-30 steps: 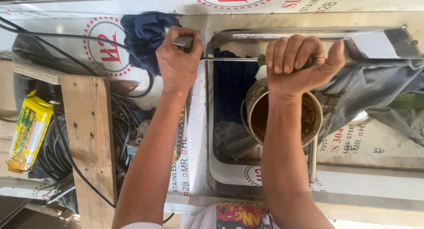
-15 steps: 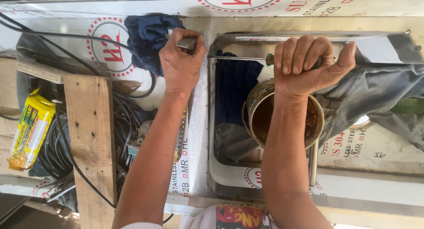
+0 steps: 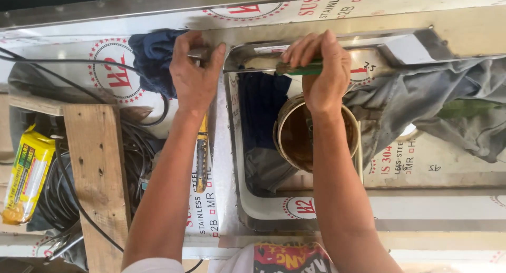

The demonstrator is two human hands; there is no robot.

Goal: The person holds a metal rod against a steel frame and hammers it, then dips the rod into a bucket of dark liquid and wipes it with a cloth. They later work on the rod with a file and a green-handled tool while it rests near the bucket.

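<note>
A stainless steel sheet surface, still covered with printed protective film, carries a recessed steel basin. Both hands are applied at the far rim of this basin.

The left hand is placed at the far left corner of the basin. Its grip is pressed together around a small metal part, which is pinched between thumb and fingers; the exact kind of part cannot be told. The hand appears to be set there to steady the part against the rim.

The right hand is closed in a fist around a green-handled tool. The tool is laid along the far edge of the basin, with its shaft directed toward the left hand, so that both hands bear on one line of the rim.

A round tin containing brown liquid is stood inside the basin, just beneath the right wrist, within easy reach. A dark blue cloth is laid beyond the left hand, and a grey cloth is spread over the right edge of the basin. A yellow-handled tool lies on the surface beside the left forearm. A wooden plank, black cables and a yellow packet are located at the left edge.
</note>
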